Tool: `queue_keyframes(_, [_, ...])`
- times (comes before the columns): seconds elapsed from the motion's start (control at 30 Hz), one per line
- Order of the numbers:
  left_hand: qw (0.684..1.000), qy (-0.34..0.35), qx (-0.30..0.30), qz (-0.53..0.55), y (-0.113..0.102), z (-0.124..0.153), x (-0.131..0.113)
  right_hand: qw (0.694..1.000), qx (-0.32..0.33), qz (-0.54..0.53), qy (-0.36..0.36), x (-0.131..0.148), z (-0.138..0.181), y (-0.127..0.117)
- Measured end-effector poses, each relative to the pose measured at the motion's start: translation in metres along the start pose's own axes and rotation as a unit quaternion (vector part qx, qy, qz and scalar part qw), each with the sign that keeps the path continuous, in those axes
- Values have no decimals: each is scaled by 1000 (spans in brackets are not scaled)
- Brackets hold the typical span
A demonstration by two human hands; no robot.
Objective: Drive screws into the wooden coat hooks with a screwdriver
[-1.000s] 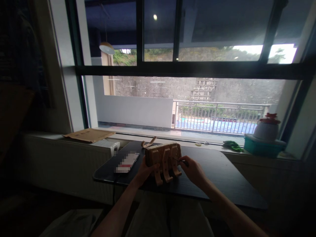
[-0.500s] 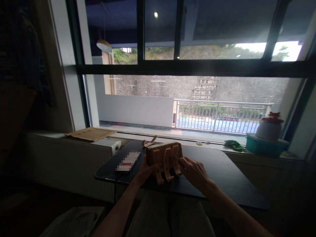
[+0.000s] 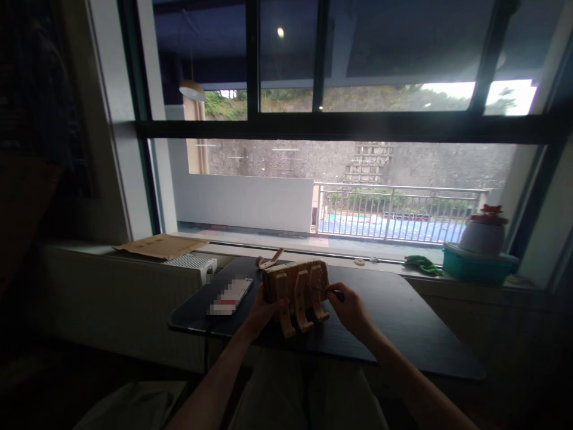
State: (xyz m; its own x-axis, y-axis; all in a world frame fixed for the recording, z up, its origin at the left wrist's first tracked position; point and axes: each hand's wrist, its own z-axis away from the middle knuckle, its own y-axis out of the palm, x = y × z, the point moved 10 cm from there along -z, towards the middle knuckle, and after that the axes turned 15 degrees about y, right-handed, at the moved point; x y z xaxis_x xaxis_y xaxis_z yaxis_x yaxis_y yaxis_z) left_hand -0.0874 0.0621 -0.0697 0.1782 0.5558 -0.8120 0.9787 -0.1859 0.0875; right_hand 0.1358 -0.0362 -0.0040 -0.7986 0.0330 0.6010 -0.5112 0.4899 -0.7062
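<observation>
A block-like wooden piece (image 3: pixel 290 275) with a pale upper edge is tilted up above the table. Three curved wooden hooks (image 3: pixel 302 298) run down its front, their bent ends toward me. My left hand (image 3: pixel 264 310) is closed on its left side, with the thumb across the leftmost hook. In my right hand (image 3: pixel 349 304) is a thin dark-handled tool (image 3: pixel 335 293), pinched by the fingers and resembling a screwdriver. Its slender shaft points left at the rightmost hook; whether the tip touches is too small to tell. Another wooden hook (image 3: pixel 270 260) lies behind the block.
A phone (image 3: pixel 230 297) lies left on the dark table (image 3: pixel 403 334), a cable running off the front edge. On the sill are a brown envelope (image 3: pixel 161 245), a green cloth (image 3: pixel 422 264), a tape roll (image 3: pixel 359 261) and a teal box (image 3: pixel 474 263) bearing a white container (image 3: pixel 483 236).
My right hand has drawn back slightly to the right and turned, so more of the dark handle shows. My left hand keeps its hold. The whole view has shifted a little.
</observation>
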Motion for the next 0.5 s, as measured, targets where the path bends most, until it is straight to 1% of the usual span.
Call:
queue_keyframes(0.1, [1000, 2, 0, -4, 0, 1, 0, 999, -5, 28, -16, 9, 7, -5])
queue_keyframes(0.23, [1000, 2, 0, -5, 1, 2, -3, 995, -3, 72, -74, 29, 20, -11])
queue_keyframes(0.3, [1000, 0, -1, -3, 1, 2, -5, 991, 1, 90, -95, 34, 23, -10])
queue_keyframes(0.4, [1000, -3, -4, -4, 1, 2, -6, 990, 5, 98, -103, 34, 24, -7])
queue_keyframes(0.5, [1000, -5, -10, -6, 0, 1, -6, 993, 2, 80, -87, 29, 21, -5])
